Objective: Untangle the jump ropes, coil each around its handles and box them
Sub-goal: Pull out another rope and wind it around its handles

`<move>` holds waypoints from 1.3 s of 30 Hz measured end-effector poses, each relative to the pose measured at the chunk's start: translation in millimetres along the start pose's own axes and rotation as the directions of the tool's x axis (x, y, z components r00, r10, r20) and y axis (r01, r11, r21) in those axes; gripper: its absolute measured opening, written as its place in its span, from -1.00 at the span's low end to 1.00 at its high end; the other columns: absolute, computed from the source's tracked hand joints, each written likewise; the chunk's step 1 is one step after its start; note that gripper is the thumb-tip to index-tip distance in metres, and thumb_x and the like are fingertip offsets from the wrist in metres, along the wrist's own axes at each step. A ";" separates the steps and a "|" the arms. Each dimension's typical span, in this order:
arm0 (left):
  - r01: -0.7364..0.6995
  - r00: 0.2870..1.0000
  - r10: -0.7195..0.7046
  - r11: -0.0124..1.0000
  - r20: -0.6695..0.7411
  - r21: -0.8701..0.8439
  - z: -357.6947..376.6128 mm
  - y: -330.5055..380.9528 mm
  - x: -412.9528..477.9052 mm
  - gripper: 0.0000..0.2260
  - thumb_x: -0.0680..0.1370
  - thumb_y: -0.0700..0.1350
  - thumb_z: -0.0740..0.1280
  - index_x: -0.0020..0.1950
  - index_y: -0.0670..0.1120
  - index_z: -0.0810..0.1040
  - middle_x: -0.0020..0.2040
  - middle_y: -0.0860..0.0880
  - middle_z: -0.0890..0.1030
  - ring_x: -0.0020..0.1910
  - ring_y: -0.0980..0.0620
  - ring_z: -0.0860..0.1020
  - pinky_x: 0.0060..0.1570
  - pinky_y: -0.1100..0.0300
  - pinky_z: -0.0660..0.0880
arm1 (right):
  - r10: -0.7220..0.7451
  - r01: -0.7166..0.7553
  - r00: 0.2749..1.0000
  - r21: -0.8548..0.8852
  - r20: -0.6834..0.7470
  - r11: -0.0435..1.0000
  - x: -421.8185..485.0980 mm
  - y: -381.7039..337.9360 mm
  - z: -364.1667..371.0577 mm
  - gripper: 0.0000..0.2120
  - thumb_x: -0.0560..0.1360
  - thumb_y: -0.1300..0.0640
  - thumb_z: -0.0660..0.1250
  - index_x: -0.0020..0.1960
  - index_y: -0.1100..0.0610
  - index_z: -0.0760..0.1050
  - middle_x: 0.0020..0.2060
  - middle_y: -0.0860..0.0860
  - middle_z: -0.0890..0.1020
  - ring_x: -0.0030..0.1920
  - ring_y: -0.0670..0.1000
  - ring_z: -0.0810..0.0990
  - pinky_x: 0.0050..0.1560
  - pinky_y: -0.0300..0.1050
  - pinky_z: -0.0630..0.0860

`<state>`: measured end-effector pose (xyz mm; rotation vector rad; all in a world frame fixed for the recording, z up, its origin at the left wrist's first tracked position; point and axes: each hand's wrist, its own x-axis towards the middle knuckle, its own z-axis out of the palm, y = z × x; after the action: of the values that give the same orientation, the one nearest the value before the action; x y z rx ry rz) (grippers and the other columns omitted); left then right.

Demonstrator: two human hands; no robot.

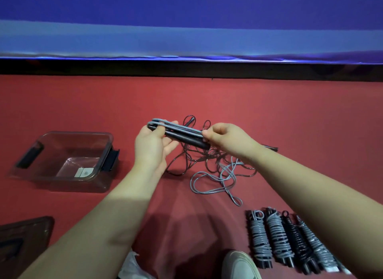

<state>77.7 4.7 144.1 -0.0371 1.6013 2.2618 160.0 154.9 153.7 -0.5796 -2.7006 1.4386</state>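
1. Handles come first in the head view: the pair of black handles (186, 136) is held side by side, off the red floor (290, 112), mid-scene and just above the tangle.
2. The left hand (152, 146) grips their left end, its fingers (172, 145) curled beneath and the thumb on top. This likely keeps the two handles together as one core for winding.
3. The right hand (226, 138) is at the right end, with thumb and fingers clamped on the grey cord (180, 127). The cord runs along the top of the handles and loops round their left end, and the pinch seems meant to keep it taut for the first turns.
4. The rest of that cord lies slack on the floor, near and right of the hands. It crosses a black rope (182, 164), so untangling looks unfinished.
5. Four coiled ropes (290, 241) lie in a row at near right, apparently finished and waiting. The clear plastic box (78, 132) stands open at left, well apart, with no rope in it yet.
6. The box lid (24, 237) at near left is cut off by the frame edge.
7. The right end of the handles is hidden by the right hand. Something dark and handle-like shows behind that wrist, but I cannot make it out. The rightmost coil is blurred and cropped.
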 end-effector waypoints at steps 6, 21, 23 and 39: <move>0.026 0.998 -0.035 0.986 -0.051 -0.166 0.8 5.7 1.3 -0.80 0.62 -0.30 0.07 -0.06 -0.10 0.43 -0.08 -0.10 0.65 -0.06 -0.03 0.64 -0.12 0.07 0.57 | -0.264 0.167 0.949 -0.438 -0.171 0.884 -1.4 -3.3 17.0 -0.69 0.62 0.01 0.09 0.06 0.21 0.47 0.16 0.11 0.38 -0.08 0.18 0.50 -0.08 -0.04 0.42; -0.063 0.996 0.064 0.998 0.069 -0.011 -3.3 16.1 2.9 -0.87 0.65 -0.22 0.12 0.15 -0.09 0.40 0.05 -0.04 0.64 0.02 -0.02 0.64 -0.10 0.00 0.59 | -0.276 0.208 0.942 -0.312 -0.193 0.927 -1.1 -3.3 32.0 -0.70 0.64 0.02 0.03 -0.24 0.08 0.26 -0.34 -0.08 0.33 -0.34 -0.04 0.31 -0.30 -0.13 0.06; -0.041 0.998 0.042 0.999 0.055 -0.007 -3.9 15.4 4.1 -0.86 0.64 -0.26 0.11 0.14 -0.11 0.39 0.02 -0.06 0.65 -0.01 -0.03 0.65 -0.15 0.01 0.59 | -0.288 0.217 0.940 -0.330 -0.183 0.919 -1.8 -0.3 33.4 -0.72 0.64 0.02 0.03 -0.19 0.12 0.29 -0.34 -0.09 0.32 -0.30 0.02 0.31 -0.30 -0.14 0.06; 0.036 0.993 -0.075 0.929 -0.093 -0.367 -2.8 1.9 -0.6 -0.83 0.64 -0.31 0.05 -0.01 -0.11 0.38 -0.09 -0.13 0.61 -0.22 -0.05 0.68 -0.25 -0.05 0.59 | -0.259 0.246 0.928 -0.082 -0.267 0.966 1.5 0.9 35.9 -0.66 0.64 0.07 0.07 -0.32 0.05 0.20 -0.33 -0.05 0.35 -0.37 -0.21 0.47 -0.30 -0.24 0.24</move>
<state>77.2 1.4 145.0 -0.2998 1.1850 2.5172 151.9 127.3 132.2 -0.3818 -2.4854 1.1402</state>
